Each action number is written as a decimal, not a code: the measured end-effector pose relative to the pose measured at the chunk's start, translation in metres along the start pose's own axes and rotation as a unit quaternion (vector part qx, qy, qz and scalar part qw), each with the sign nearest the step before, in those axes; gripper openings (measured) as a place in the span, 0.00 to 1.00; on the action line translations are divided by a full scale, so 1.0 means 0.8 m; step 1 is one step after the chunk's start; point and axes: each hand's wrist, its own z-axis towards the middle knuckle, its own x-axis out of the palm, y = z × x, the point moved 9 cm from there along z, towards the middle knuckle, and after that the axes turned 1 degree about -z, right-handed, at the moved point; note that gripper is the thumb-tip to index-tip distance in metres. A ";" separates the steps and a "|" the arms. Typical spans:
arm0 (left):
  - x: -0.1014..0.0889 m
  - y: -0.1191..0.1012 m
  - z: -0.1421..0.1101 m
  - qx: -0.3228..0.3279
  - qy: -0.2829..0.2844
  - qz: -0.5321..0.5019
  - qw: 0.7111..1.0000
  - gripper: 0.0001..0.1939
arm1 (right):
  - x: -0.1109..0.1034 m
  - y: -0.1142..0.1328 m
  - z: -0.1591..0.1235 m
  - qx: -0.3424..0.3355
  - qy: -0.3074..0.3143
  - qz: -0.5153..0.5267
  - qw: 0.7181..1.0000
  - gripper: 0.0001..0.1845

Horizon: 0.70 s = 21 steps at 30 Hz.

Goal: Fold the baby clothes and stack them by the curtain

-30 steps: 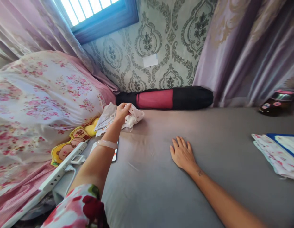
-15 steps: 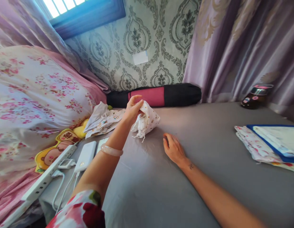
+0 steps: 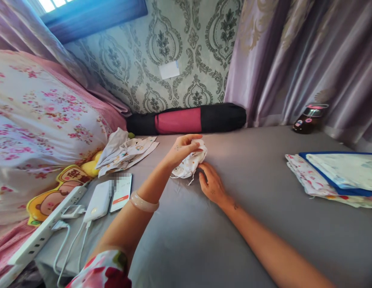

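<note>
White crumpled cloth with small printed marks and thin ties [image 3: 187, 167]: sitting bunched near the clock's centre, over the smooth grey sheet [image 3: 173, 244]; whether its full weight is resting there, cannot tell.
Left hand [image 3: 186, 149]: reaching over the cloth from 7 o'clock, thumb and fingers clamping its top folds.
Right hand [image 3: 212, 182]: lying at the cloth's 4 o'clock side, fingers loosely bent, index tip seemingly touching the lower edge; whether it is pinching fabric, cannot tell.
Cloth step: by the pose, both hands are meeting at the cloth, the left doing the holding, the right settling at an edge.
Next on cloth: probably calling for a sure right-hand pinch on a free edge, the loose ties kept clear of the fingers.
Pale printed fabric heap [image 3: 125, 154]: lying at 9 o'clock, apart from the cloth.
Slim phone with a lit white screen [image 3: 121, 200]: resting at 8 o'clock.
Long black-and-red rolled bag [image 3: 178, 122]: lying against the wall at 12.
Folded stack of pale and blue fabric [image 3: 342, 170]: waiting at 3, well apart.
</note>
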 end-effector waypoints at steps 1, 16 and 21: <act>0.003 0.002 -0.001 -0.003 0.007 0.012 1.000 0.20 | -0.002 -0.001 0.001 0.005 -0.008 0.001 1.000 0.19; 0.002 0.009 -0.025 0.165 0.022 0.296 0.941 0.33 | -0.008 -0.014 0.001 0.049 -0.030 0.022 0.998 0.20; -0.011 0.035 -0.030 0.166 -0.002 0.311 0.936 0.36 | -0.013 -0.018 0.003 0.063 -0.045 0.054 0.996 0.17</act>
